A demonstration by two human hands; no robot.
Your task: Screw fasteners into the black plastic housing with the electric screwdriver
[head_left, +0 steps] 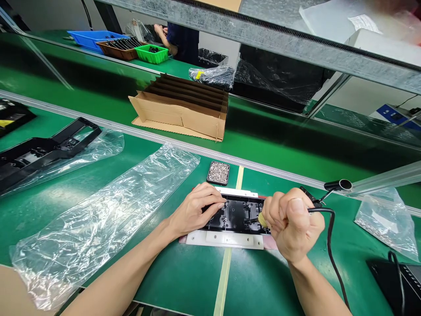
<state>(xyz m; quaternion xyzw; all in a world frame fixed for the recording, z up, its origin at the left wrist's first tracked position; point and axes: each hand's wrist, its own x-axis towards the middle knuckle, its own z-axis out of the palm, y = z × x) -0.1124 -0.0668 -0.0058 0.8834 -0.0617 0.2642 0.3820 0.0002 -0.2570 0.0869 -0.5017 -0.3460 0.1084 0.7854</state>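
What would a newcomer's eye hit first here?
Probably the right hand at right of centre, gripping a corded tool over a black plastic part, with the left hand at that part's left end. Next, the long crinkled clear bag lying across the left foreground. Further back, upper centre, the cardboard box.

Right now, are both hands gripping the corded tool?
No, only the right hand grips the corded tool; the left hand is at the left end of the black plastic part.
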